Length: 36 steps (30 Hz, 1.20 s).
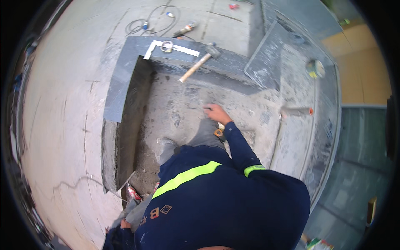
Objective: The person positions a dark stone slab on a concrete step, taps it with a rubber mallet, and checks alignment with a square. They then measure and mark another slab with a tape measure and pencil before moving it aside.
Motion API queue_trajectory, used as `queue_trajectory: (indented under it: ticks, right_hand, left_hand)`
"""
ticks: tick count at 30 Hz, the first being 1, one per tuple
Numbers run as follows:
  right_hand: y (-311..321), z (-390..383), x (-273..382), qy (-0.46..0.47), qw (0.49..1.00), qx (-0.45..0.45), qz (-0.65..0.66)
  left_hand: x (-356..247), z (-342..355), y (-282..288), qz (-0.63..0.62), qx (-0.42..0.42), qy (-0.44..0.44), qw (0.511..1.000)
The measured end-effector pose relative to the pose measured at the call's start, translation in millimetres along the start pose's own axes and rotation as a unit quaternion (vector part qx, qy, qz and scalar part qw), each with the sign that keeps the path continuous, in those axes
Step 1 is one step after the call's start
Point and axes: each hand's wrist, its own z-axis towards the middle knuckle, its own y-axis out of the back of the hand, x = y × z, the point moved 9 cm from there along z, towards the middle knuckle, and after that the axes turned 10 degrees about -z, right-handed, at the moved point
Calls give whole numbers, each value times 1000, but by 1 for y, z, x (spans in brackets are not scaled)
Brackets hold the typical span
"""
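Observation:
My right hand (216, 113) reaches forward over my bent knee in grey trousers, its fingers closed. A small dark thing shows at the fingertips, too little to name. Below the wrist, by my thigh, sits a yellow and black thing (218, 132), partly hidden by the sleeve. I cannot see my left hand. Ahead of my hand a hammer (195, 68) with a wooden handle and a blocky grey head rests across the dark stone ledge. Further left on that ledge lie a white carpenter's square (179, 48) and a roll of tape (166, 46).
A stone slab (266, 56) leans at the right of the ledge. Beyond lie an angle grinder (184, 29) and a coiled cable (137, 27). An orange-ended pipe (310, 111) and a tin (315, 68) are at right. A co-worker's hand (125, 224) shows at lower left.

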Motion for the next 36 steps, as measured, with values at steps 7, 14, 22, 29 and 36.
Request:
queue_trajectory:
  ticks: [7, 14, 22, 29, 36]
  right_hand:
    - [173, 42, -197, -237, 957, -10, 166]
    - [274, 231, -231, -56, 945, 213, 243]
    - [363, 261, -282, -197, 808, 23, 555]
    - [468, 309, -391, -159, 748, -65, 641]
    - [534, 349, -512, -271, 700, -209, 627]
  left_hand:
    - [-260, -23, -82, 277, -22, -54, 959]
    - [-752, -148, -274, 2, -216, -398, 892]
    - [-1068, -275, -512, 23, 12, -569, 822]
    - [-1117, -309, -544, 63, 74, -603, 792]
    - [-1003, -229, -418, 102, -97, -439, 888]
